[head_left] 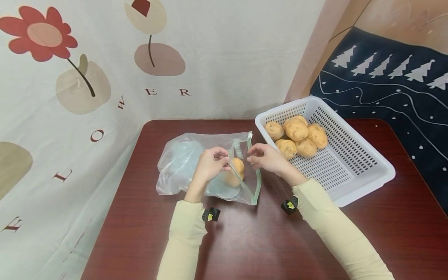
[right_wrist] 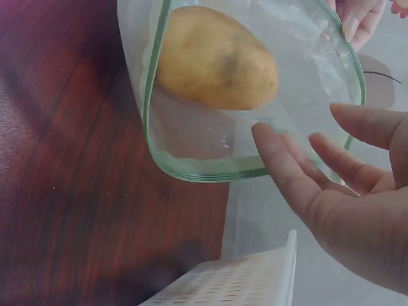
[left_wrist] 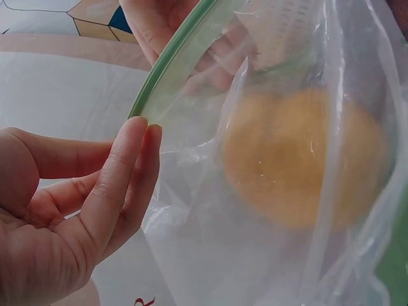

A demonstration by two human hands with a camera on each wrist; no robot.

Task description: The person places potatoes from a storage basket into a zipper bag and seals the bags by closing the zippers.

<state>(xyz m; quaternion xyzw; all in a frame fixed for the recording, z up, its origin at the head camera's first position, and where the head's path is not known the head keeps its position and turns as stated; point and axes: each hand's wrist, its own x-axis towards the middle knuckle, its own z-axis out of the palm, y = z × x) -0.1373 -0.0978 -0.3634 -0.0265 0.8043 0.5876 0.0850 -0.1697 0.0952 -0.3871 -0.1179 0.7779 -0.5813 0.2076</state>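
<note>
With my left grip [head_left: 209,162] pinching the green rim [head_left: 258,186] of the bag [head_left: 185,163] near the far left corner of the table [head_left: 241,241], and my right grip [head_left: 269,157] wide beside it, I should spread this rim gently, so the potato [right_wrist: 220,60] inside cannot roll out.

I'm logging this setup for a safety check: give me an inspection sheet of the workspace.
Surface: dark red table.
Job's things: bag lies on it, mouth open, at least one potato inside; basket at right holds more potatoes.
Clutter: nothing seen.
Hands: left hand pinches the bag at its mouth; right hand at the mouth, gripping nothing.
Cables: nothing seen.
Surroundings: printed curtain behind the table, navy cloth at right.
</note>
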